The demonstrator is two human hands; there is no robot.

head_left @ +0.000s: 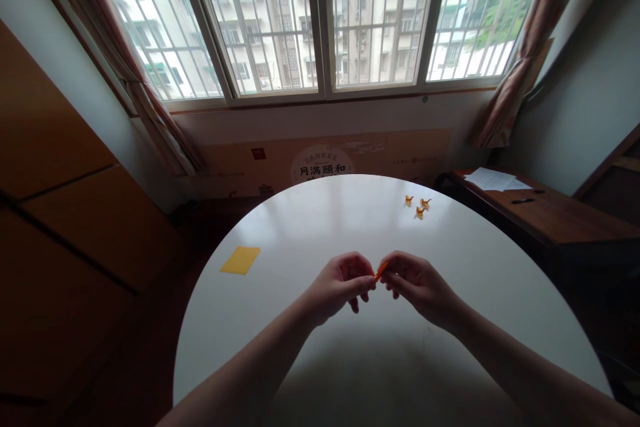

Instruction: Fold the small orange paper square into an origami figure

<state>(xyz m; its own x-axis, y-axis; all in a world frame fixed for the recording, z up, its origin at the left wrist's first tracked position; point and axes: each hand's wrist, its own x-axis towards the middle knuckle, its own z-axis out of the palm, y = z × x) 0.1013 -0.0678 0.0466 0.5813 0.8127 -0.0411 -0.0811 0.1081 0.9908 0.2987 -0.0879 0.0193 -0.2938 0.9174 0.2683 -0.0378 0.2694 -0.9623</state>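
Left hand and right hand in fingertip pinches on one orange paper, three folded birds beyond

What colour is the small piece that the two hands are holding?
Orange. The small piece shows in the head view, the only one.

Over the round white table, the left hand and right hand pinch a small orange paper piece between fingertips. Yellow paper lies off left; three little folded figures sit near the far right edge.
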